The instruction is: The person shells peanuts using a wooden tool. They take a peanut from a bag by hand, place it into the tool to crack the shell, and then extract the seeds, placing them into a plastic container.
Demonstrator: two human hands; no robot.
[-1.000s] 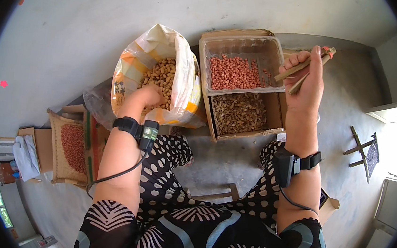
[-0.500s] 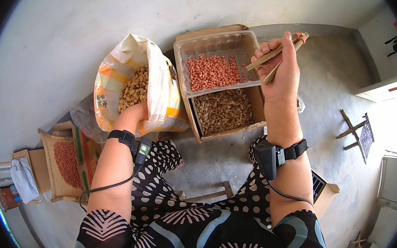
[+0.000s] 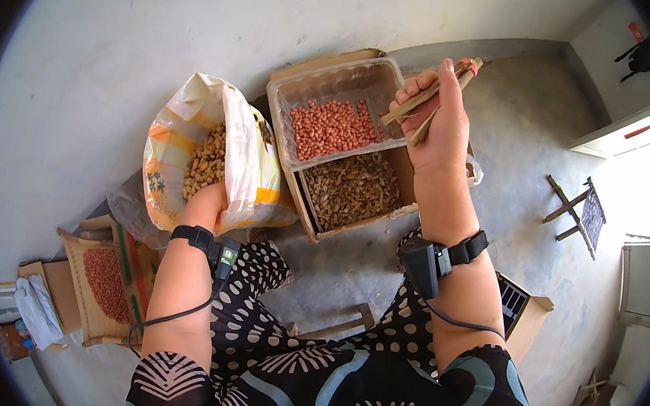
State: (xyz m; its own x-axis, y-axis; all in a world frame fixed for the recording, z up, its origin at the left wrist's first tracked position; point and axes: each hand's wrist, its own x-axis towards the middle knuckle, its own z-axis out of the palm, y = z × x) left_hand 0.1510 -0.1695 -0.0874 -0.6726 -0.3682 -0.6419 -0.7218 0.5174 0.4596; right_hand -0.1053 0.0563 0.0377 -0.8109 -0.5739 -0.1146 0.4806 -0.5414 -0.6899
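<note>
My left hand (image 3: 213, 196) reaches into an open woven plastic sack (image 3: 253, 167) of unshelled peanuts (image 3: 207, 158). The sack's side and the peanuts hide its fingers. Raised over the right side of the box, my right hand (image 3: 441, 132) is closed around wooden tongs (image 3: 426, 104), two sticks bound with red at one end. Their free ends point left and down, with nothing visible between them. Beside the sack, a clear plastic tray (image 3: 388, 77) holds shelled pink peanuts (image 3: 330, 128). It rests in the far part of a cardboard box (image 3: 405, 212); broken shells (image 3: 353, 190) fill the near part.
At the left, a woven tray (image 3: 77, 278) holds more reddish peanuts next to cardboard. A folding stool (image 3: 578, 212) stands on the concrete floor at the right. Another open carton (image 3: 523, 321) sits by my right forearm. A pale wall (image 3: 155, 18) rises behind the sack.
The view has shifted slightly, so the sack and box sit a little lower or further left. My left hand stays in the sack, and my right hand still holds the tongs.
</note>
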